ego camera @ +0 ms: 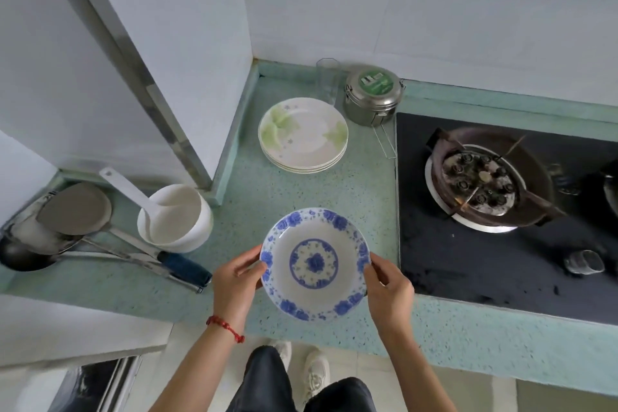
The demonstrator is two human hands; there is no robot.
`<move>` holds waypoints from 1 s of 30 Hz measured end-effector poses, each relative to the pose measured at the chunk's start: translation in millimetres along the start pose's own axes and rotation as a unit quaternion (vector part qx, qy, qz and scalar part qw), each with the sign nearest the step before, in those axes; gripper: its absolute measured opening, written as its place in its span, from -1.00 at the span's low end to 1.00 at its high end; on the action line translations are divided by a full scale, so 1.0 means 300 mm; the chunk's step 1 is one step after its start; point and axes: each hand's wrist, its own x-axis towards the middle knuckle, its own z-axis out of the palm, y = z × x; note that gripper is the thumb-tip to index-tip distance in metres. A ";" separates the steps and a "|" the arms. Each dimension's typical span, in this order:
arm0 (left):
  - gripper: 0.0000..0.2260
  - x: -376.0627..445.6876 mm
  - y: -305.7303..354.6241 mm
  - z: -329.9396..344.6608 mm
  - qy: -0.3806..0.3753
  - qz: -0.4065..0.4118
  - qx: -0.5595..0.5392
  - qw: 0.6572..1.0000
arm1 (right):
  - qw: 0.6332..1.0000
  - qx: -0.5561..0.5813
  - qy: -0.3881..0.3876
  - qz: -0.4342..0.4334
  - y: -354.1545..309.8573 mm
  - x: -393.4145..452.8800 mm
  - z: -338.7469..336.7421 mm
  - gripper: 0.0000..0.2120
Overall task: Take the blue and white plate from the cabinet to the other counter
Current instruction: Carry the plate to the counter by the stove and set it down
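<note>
The blue and white plate (pixel 314 264) is round, with blue flowers around its rim and a blue medallion in its middle. It is held level over the front part of the green speckled counter (pixel 294 191). My left hand (pixel 235 281) grips its left rim, thumb on top. My right hand (pixel 388 288) grips its right rim the same way. Whether the plate touches the counter I cannot tell.
A stack of white plates with green leaves (pixel 302 135) sits farther back. Behind it stand a clear glass (pixel 327 80) and a steel lidded tin (pixel 373 95). A white bowl with a ladle (pixel 175 214) and metal utensils (pixel 77 221) lie left. A gas hob (pixel 485 197) fills the right.
</note>
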 end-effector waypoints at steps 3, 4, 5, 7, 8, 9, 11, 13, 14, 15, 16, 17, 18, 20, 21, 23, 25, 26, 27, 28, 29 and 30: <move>-0.68 0.089 0.009 0.030 0.002 -0.013 0.003 1.000 | 1.000 -0.008 0.005 0.019 0.002 0.071 0.039 -0.79; -0.70 0.117 0.012 0.040 0.001 -0.017 0.003 1.000 | 1.000 -0.014 0.008 0.022 0.002 0.094 0.051 -0.79; -0.71 0.144 0.014 0.049 -0.002 -0.021 0.004 1.000 | 0.999 -0.021 0.012 0.022 0.004 0.116 0.062 -0.79; -0.71 0.193 0.014 0.063 -0.010 -0.027 0.002 1.000 | 0.999 -0.037 0.022 0.013 0.004 0.156 0.083 -0.78; -0.70 0.215 0.015 0.069 -0.012 -0.030 0.000 0.999 | 0.999 -0.045 0.025 0.007 0.004 0.174 0.093 -0.78; -0.69 0.237 0.016 0.074 -0.014 -0.032 0.001 0.999 | 0.998 -0.053 0.027 0.003 0.004 0.190 0.101 -0.78; -0.69 0.274 0.018 0.082 -0.015 -0.034 0.005 0.999 | 0.998 -0.065 0.025 0.003 0.003 0.219 0.116 -0.79; -0.69 0.304 0.015 0.088 -0.018 -0.033 0.008 0.999 | 0.997 -0.078 0.024 0.003 0.005 0.239 0.129 -0.79; -0.68 0.315 0.012 0.090 -0.021 -0.034 0.009 0.999 | 0.996 -0.084 0.025 0.001 0.008 0.245 0.133 -0.79; -0.68 0.324 0.010 0.092 -0.023 -0.034 0.008 0.999 | 0.996 -0.089 0.027 -0.001 0.011 0.250 0.136 -0.79; -0.68 0.329 0.008 0.094 -0.024 -0.034 0.009 0.999 | 0.995 -0.093 0.028 -0.002 0.014 0.253 0.139 -0.79; -0.67 0.333 0.005 0.094 -0.023 -0.034 0.009 0.999 | 0.995 -0.096 0.028 -0.001 0.018 0.255 0.141 -0.80; -0.67 0.336 0.001 0.093 -0.021 -0.034 0.009 0.999 | 0.995 -0.098 0.027 0.001 0.021 0.256 0.144 -0.80; -0.67 0.340 -0.006 0.092 -0.017 -0.032 0.009 0.999 | 0.995 -0.101 0.024 0.002 0.027 0.257 0.148 -0.80; -0.65 0.341 -0.010 0.091 -0.017 -0.030 0.010 0.999 | 0.995 -0.101 0.024 0.002 0.030 0.257 0.149 -0.79; -0.64 0.348 -0.017 0.092 -0.014 -0.031 0.012 0.999 | 0.995 -0.101 0.022 0.004 0.031 0.262 0.150 -0.78; -0.67 0.359 -0.020 0.095 -0.011 -0.032 0.011 0.999 | 0.994 -0.105 0.022 0.005 0.029 0.271 0.153 -0.78; -0.69 0.365 -0.020 0.097 -0.012 -0.032 0.011 0.999 | 0.994 -0.107 0.021 0.005 0.027 0.278 0.153 -0.78; -0.70 0.373 -0.020 0.100 -0.014 -0.032 0.011 0.999 | 0.994 -0.109 0.022 0.004 0.024 0.285 0.155 -0.77; -0.71 0.381 -0.018 0.103 -0.016 -0.032 0.014 0.999 | 0.994 -0.112 0.022 0.003 0.018 0.292 0.156 -0.77; -0.71 0.390 -0.017 0.106 -0.017 -0.032 0.016 0.999 | 0.993 -0.113 0.021 0.002 0.016 0.299 0.156 -0.77; -0.70 0.397 -0.015 0.108 -0.020 -0.032 0.019 0.999 | 0.993 -0.115 0.021 0.002 0.012 0.304 0.157 -0.77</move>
